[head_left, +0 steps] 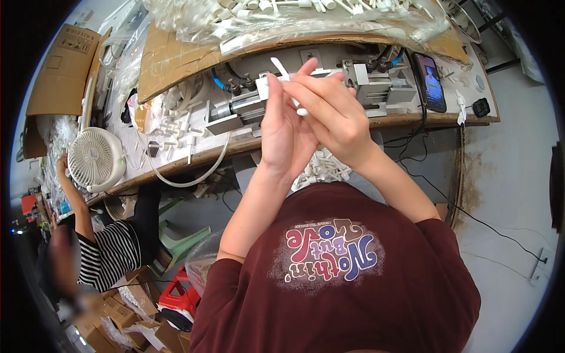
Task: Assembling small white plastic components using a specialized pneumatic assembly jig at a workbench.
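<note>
Above the front edge of the workbench, my hands meet around a small white plastic stick-like part (279,66). One flat end of it sticks up past the fingers, and a rounded white end shows below them. My right hand (336,112) has its thumb and fingers closed on the part. My left hand (283,132) is upright with its thumb against the part, some of its fingers hidden behind the right hand. Just behind the hands stands a metal clamping fixture (235,112) with cylinders and blue air hoses. A pile of white plastic parts (323,167) lies in my lap.
Loose white parts (170,132) and a white fan (96,159) are on the bench at left. Cardboard (170,59) and bagged white parts (247,23) lie behind the fixture. A phone (429,82) leans at right. Another person (112,253) sits at far left.
</note>
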### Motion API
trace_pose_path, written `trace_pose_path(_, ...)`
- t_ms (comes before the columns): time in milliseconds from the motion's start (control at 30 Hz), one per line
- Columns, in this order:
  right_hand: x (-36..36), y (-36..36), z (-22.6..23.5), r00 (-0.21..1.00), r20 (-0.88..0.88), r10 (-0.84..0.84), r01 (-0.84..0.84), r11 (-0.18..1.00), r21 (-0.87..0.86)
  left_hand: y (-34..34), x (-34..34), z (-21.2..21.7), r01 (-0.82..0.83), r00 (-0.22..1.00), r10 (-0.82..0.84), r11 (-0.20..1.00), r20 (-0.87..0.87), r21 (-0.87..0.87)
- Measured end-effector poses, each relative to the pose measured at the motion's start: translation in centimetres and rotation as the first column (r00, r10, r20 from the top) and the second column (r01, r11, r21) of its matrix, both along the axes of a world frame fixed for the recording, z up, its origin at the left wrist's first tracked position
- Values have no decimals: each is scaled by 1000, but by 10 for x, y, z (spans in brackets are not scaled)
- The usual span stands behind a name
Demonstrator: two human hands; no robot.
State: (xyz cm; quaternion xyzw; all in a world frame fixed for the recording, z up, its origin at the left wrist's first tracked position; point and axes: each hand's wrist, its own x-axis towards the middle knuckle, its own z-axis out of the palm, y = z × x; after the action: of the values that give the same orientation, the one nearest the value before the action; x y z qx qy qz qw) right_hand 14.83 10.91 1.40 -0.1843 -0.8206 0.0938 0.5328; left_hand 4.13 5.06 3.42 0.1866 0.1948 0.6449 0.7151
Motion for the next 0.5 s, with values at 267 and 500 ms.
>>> trace_pose_path(267, 24, -25, -15, 954, 251, -164, 189, 979, -79, -5, 4, -33, 8, 1000, -4, 983, 23, -185)
trace_pose_path(500, 25, -17, -23, 985, -70, -160, 108, 873, -475, -12, 10, -48, -6, 1000, 9, 963, 11, -271)
